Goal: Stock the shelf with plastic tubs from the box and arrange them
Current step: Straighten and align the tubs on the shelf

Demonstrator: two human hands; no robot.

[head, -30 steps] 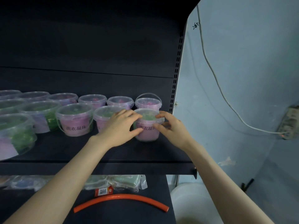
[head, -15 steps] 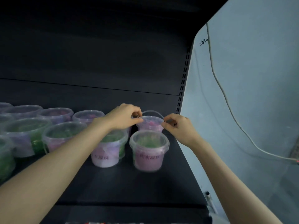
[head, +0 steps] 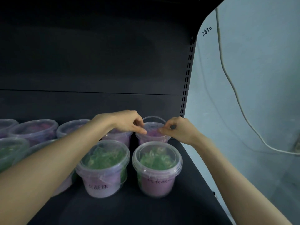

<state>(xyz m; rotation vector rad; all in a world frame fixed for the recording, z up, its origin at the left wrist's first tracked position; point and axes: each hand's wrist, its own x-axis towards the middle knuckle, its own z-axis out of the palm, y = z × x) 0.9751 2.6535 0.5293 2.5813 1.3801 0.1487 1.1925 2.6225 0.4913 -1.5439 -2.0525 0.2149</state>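
Clear plastic tubs with pink labels stand in rows on the dark shelf (head: pixel 186 200). At the back right is a tub with pink contents (head: pixel 153 135), its thin clear handle raised. My left hand (head: pixel 128 122) pinches that tub's lid rim on the left side. My right hand (head: pixel 178 129) pinches the rim on the right side, fingers curled. In front stand two tubs with green contents, the right front tub (head: pixel 156 169) and the left front tub (head: pixel 103 169). The box is out of view.
More tubs (head: pixel 34 130) fill the shelf to the left, partly behind my left forearm. The slotted shelf upright (head: pixel 186 82) marks the right end. Beyond it is a pale wall (head: pixel 259 78) with a hanging white cable (head: pixel 233 88).
Both hands moved from the front right tub to the back right tub and now pinch its rim. The view came closer and higher over the shelf.
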